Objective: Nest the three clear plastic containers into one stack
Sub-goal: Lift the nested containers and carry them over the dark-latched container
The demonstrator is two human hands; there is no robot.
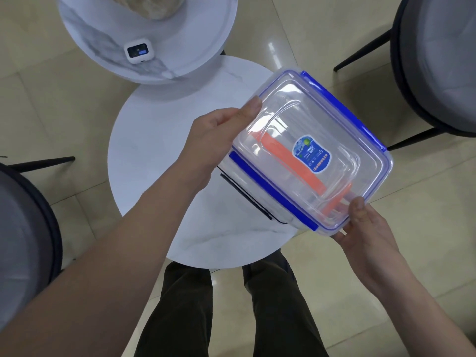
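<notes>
A large clear plastic container (304,119) with blue clip latches and a blue label is held tilted above the right side of the round white table (154,155). My left hand (219,140) grips its near-left corner, thumb on the lid. My right hand (365,228) holds the near-right corner from below, thumb on the rim. Through the clear lid I see a smaller container with orange clips (304,173) inside it. A container edge with black trim (244,197) shows beneath the big one on its left; how it sits is unclear.
A second, higher round marble table (195,47) stands behind, carrying a small white device (137,51) and a beige object. Dark-framed chairs stand at the far right (438,73) and at the left (25,228). My legs are below the table edge on a tiled floor.
</notes>
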